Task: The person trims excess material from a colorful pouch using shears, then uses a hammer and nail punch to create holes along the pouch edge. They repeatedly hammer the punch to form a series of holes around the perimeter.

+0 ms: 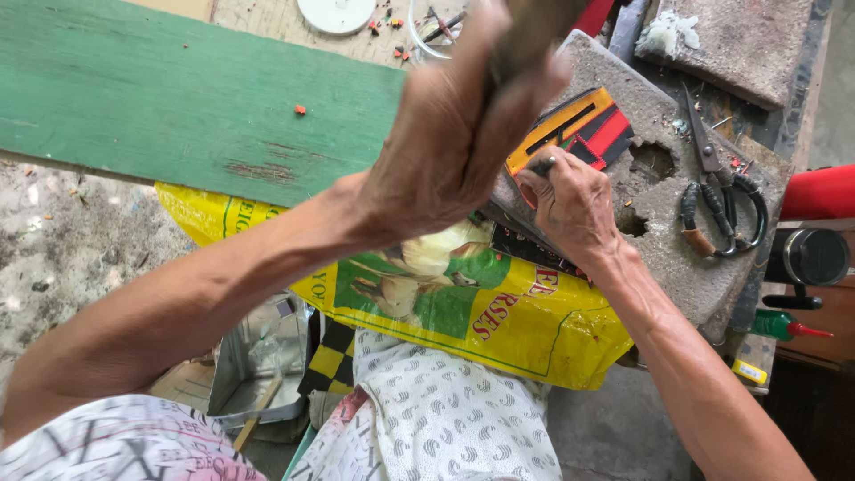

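My left hand (445, 142) is raised and blurred, shut on a wooden handle (527, 36) whose top runs out of view. Below it, my right hand (574, 205) pinches a small dark metal pin (543, 166) upright on a striped orange, red and black flat piece (579, 125). That piece lies on a rough grey stone block (677, 258). The tip of the pin is hidden by my fingers.
Black-handled scissors (721, 196) lie on the block to the right. A green plank (178, 98) spans the upper left over a yellow printed sack (525, 330). A green bottle with a red tip (784, 327), a red roll (819, 191) and a metal tin (258, 356) are nearby.
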